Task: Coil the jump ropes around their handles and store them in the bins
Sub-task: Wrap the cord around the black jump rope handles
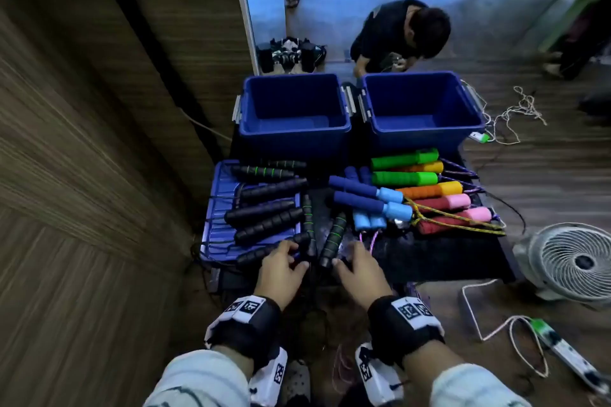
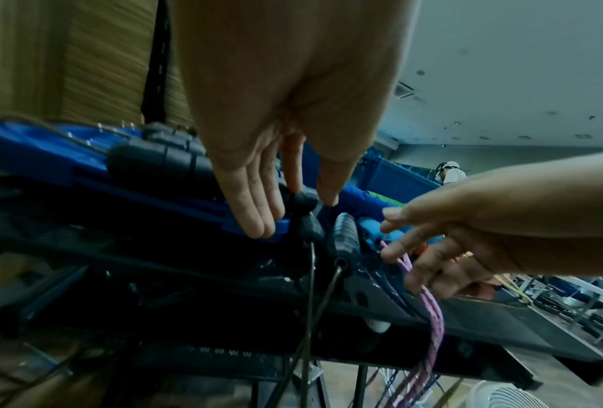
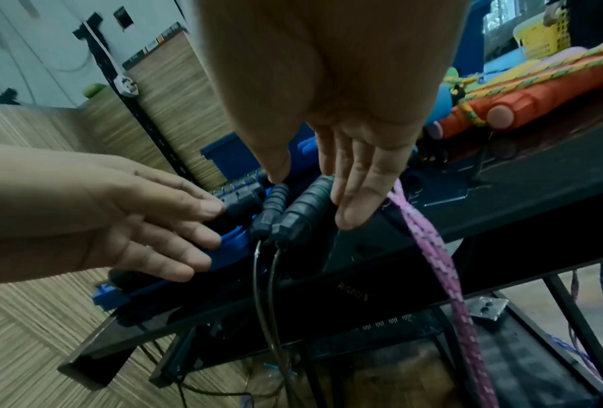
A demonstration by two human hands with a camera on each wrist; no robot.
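at the lower centre of the head view, two black foam handles with green rings [image 1: 332, 239] lie lengthwise between the hands, cords hanging off the table edge (both bins empty); left hand [image 1: 282, 269] and right hand [image 1: 358, 269] hover with relaxed fingers, the right nearer.

Both hands [image 1: 317, 269] reach forward, palms down (fingers straight, spread).

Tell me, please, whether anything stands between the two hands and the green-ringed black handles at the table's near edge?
Nothing visible does. The left hand and right hand reach straight to the two green-ringed handles, fingers open and almost touching. Their black cords hang freely off the edge.
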